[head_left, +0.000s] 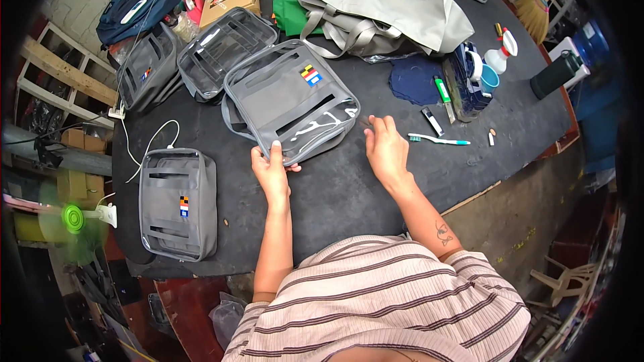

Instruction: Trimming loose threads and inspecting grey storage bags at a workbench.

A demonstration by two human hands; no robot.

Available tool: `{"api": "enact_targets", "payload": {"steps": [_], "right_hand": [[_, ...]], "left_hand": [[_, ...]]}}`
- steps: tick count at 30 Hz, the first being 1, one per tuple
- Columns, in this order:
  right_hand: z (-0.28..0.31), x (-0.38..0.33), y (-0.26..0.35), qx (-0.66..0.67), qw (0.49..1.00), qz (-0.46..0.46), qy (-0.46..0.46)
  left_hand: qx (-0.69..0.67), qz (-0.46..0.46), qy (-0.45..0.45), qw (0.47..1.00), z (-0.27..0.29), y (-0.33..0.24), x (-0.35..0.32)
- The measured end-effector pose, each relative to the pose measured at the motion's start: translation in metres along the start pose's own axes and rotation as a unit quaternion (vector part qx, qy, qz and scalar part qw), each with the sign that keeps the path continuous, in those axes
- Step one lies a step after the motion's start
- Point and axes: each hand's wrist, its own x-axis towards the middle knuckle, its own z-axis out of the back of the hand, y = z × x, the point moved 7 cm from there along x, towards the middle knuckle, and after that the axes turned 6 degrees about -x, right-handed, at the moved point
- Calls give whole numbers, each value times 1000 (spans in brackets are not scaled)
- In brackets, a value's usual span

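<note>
A grey zippered bag [282, 97] with clear plastic panels and a colourful flag patch lies tilted on the dark table. My left hand [272, 171] grips its near corner, thumb on top and fingers underneath. Just off the bag's right corner, my right hand [386, 147] is closed in a pinch. Something small and dark shows at its fingertips, too small to name. A similar grey bag [178, 204] lies flat at the left, patch up. Behind the gripped bag rest another clear-panelled bag [225, 47] and a grey bag [147, 70] standing on its side.
Grey tote bags [382, 0] pile up at the back over green fabric [285, 0]. To the right are a toothbrush [439, 139], a green cutter [444, 94], a dark blue cloth [416, 80], a spray bottle [500, 53] and a dark tumbler [557, 75]. A green fan [74, 218] spins at the left.
</note>
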Motion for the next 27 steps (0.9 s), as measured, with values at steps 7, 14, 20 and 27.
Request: {"api": "enact_targets", "payload": {"steps": [7, 14, 20, 27], "right_hand": [[6, 7, -13, 43, 999, -16, -28], [1, 10, -15, 30, 999, -16, -24], [0, -3, 1, 90, 995, -2, 38], [-21, -7, -71, -7, 998, -29, 46]], "left_hand": [[-8, -5, 8, 1000, 2, -2, 3], [-12, -3, 0, 1000, 1, -2, 1], [35, 8, -6, 999, 4, -5, 3], [86, -217, 93, 968, -7, -89, 4]]}}
